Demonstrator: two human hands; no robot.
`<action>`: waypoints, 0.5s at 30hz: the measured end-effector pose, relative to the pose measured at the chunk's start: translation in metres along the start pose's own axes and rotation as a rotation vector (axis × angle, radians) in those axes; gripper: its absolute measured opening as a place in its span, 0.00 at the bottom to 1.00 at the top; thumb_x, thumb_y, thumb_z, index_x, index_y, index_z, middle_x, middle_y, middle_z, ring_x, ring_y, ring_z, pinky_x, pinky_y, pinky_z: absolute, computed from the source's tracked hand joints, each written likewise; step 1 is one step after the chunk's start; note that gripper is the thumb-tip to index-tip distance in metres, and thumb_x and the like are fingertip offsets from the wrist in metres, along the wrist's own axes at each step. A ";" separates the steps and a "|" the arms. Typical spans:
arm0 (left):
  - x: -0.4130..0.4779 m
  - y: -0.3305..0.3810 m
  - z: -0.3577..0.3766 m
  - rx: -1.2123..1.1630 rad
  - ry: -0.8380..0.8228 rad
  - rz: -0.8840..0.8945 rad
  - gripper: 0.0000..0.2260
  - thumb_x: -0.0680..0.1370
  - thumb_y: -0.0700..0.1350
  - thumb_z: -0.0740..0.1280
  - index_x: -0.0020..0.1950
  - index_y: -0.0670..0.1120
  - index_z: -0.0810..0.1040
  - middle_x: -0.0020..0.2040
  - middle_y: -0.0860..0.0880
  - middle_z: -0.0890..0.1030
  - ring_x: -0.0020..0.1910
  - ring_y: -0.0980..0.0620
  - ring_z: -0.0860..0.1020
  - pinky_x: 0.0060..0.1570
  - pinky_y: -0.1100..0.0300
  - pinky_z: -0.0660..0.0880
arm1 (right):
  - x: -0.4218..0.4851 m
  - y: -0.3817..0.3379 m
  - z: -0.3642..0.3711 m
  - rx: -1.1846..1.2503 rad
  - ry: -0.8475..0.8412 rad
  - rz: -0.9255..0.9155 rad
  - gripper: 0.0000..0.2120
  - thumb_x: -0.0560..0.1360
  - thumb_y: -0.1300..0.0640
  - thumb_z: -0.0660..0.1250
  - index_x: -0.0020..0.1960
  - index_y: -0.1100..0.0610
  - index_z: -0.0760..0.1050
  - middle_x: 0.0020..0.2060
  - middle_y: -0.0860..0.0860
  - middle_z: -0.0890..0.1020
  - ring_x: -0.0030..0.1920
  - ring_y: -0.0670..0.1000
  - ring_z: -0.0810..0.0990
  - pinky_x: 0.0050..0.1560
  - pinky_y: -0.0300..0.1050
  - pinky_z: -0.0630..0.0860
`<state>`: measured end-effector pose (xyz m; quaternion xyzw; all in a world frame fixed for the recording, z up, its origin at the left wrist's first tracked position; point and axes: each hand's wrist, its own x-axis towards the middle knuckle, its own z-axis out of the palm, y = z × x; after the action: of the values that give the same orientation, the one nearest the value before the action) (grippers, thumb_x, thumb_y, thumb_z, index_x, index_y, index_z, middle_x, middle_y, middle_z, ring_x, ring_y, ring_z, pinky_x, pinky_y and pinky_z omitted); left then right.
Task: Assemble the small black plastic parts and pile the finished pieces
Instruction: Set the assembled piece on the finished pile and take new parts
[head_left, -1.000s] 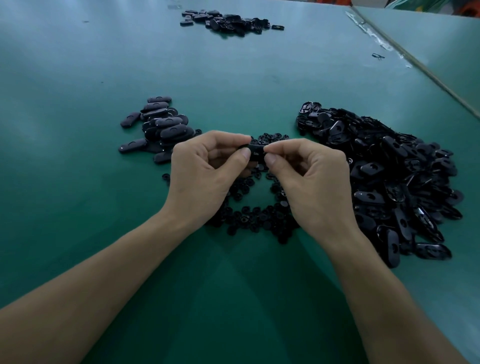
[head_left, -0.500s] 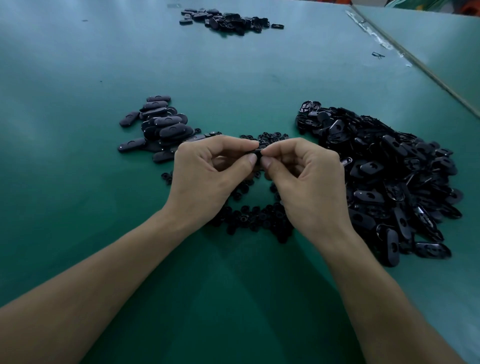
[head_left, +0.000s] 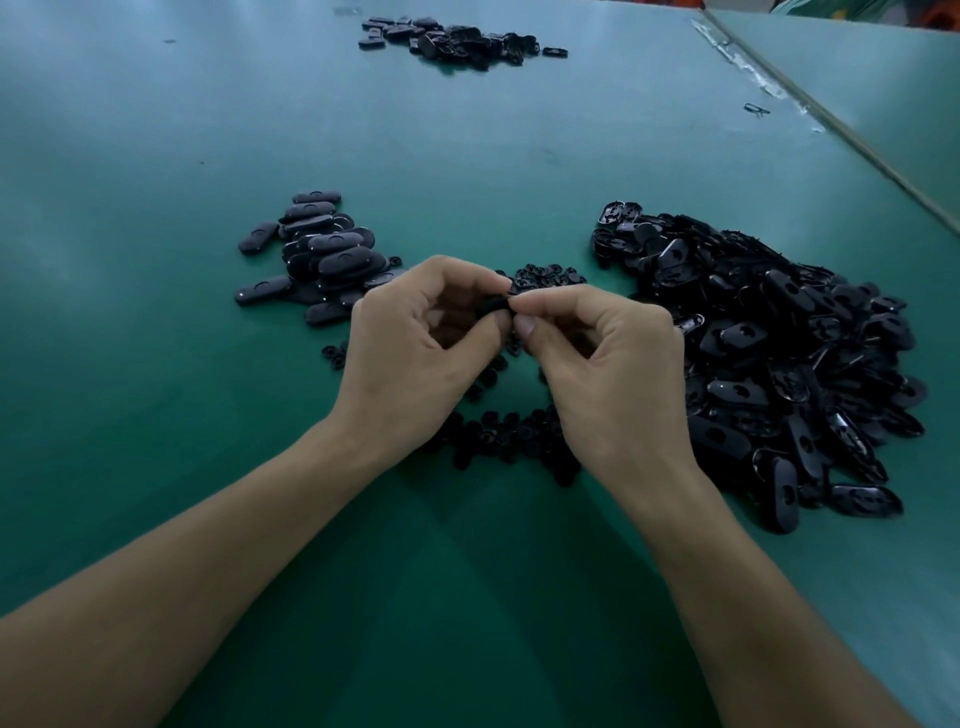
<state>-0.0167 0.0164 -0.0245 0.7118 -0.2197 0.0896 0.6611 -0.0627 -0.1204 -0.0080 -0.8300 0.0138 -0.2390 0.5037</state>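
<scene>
Together, left hand, right hand pinching one black part, three near piles, one far pile.

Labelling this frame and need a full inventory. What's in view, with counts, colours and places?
table: one, green, fills most of the view
second table: one, green, top right
seam: one, pale, between the tables
finished pile: one, black, left of the hands
shell pile: one, large, black, right of the hands
small-part pile: one, loose, black, under the hands
far pile: one, black, top centre
stray piece: one, dark, near the seam
held part: one, black, mostly hidden between the fingertips
left hand: pinches the held part
right hand: pinches the held part
</scene>
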 end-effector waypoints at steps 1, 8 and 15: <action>0.000 0.000 0.000 0.002 0.002 0.007 0.11 0.74 0.36 0.74 0.49 0.52 0.80 0.43 0.56 0.85 0.43 0.56 0.84 0.47 0.65 0.79 | 0.000 0.000 0.000 -0.009 -0.002 -0.011 0.08 0.75 0.63 0.73 0.50 0.52 0.86 0.42 0.43 0.86 0.44 0.39 0.83 0.48 0.31 0.76; 0.003 -0.002 -0.002 -0.017 -0.011 -0.001 0.13 0.75 0.33 0.73 0.51 0.50 0.79 0.43 0.56 0.84 0.43 0.60 0.82 0.46 0.68 0.76 | 0.002 0.000 -0.002 0.059 -0.038 -0.009 0.09 0.74 0.63 0.74 0.50 0.51 0.86 0.44 0.44 0.84 0.44 0.41 0.82 0.46 0.32 0.75; 0.002 0.000 -0.003 -0.051 -0.053 -0.008 0.13 0.74 0.34 0.73 0.50 0.51 0.79 0.43 0.56 0.85 0.44 0.59 0.83 0.48 0.66 0.77 | 0.007 0.005 -0.009 0.172 -0.125 0.102 0.13 0.74 0.65 0.73 0.50 0.47 0.82 0.40 0.46 0.85 0.42 0.46 0.85 0.49 0.42 0.80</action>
<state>-0.0146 0.0187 -0.0239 0.6978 -0.2364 0.0626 0.6733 -0.0594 -0.1322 -0.0059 -0.7952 0.0040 -0.1613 0.5845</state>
